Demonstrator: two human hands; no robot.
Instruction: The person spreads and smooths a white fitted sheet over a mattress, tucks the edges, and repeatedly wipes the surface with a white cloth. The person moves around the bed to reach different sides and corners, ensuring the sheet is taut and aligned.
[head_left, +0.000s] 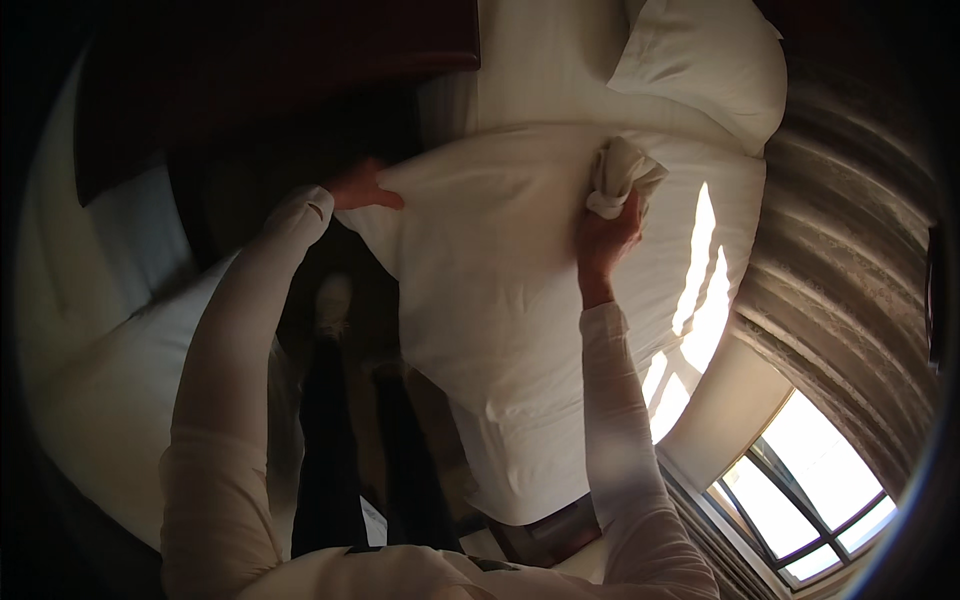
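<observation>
A white bed cover (495, 247) lies over the bed in front of me, and its near part hangs down by my legs. At the cover's left edge, my left hand (366, 186) pinches a corner of the fabric between thumb and fingers. My right hand (611, 232) is over the middle of the bed, closed around a crumpled pale cloth (625, 171). Part of that cloth sticks up above my fist. Sunlight falls in bright patches on the cover to the right of this hand.
A white pillow (705, 75) rests at the bed's far right. Dark furniture (300, 37) stands at upper left. Another white-covered bed (127, 390) is behind my left arm. Patterned curtains (840, 247) and a bright window (802, 480) line the right side.
</observation>
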